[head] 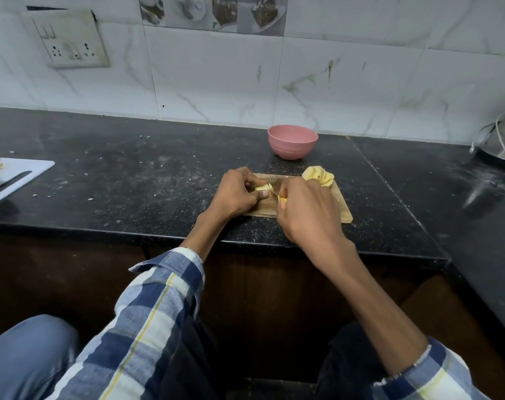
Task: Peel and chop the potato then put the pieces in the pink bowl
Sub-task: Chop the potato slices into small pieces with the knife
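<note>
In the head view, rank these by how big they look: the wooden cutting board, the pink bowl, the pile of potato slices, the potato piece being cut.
1. Wooden cutting board, partly hidden by both hands
2. Pink bowl, though it sits farther from the camera
3. Pile of potato slices
4. Potato piece in the left hand, mostly covered

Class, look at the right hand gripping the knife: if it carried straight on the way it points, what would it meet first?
The right hand points left, toward the potato piece pinched by the left hand. It would probably meet that piece first, though depth is unclear.
</note>
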Demonstrator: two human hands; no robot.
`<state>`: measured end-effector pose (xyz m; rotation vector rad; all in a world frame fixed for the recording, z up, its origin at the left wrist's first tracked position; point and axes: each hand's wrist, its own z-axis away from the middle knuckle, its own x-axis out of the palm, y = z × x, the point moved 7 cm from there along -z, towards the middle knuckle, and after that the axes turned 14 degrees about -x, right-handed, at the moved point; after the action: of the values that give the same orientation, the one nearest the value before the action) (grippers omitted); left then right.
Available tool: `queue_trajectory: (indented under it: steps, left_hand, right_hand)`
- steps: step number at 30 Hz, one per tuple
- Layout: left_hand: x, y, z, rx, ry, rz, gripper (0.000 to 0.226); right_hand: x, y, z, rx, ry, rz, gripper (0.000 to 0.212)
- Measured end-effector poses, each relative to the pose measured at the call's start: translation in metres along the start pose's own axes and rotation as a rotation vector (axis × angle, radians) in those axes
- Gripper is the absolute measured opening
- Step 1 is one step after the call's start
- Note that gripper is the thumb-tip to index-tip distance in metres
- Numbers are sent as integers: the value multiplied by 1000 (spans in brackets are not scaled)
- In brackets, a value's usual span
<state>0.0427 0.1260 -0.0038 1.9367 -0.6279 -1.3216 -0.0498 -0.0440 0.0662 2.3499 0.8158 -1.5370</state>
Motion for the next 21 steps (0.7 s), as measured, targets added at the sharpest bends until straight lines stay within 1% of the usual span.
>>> queue_trajectory:
  steps: [3,7,12,17,21]
  left_hand:
    - [-1,-2,0,-2,-25,2,27]
    - [-6,-8,1,-23,-88,61,26]
    - [-6,-8,4,-30,-69,83,27]
    - [-7,-7,5,-24,-52,87,23]
    - [-7,-5,5,-27,-43,65,22]
  right_hand:
    - [-12,5,10,27,2,13,22]
    - [-22,10,13,46,52,-1,19]
    - [-4,9,-8,34,108,8,17]
    - [17,6,-28,33,58,-4,23]
    - [18,5,-40,44,21,-26,22]
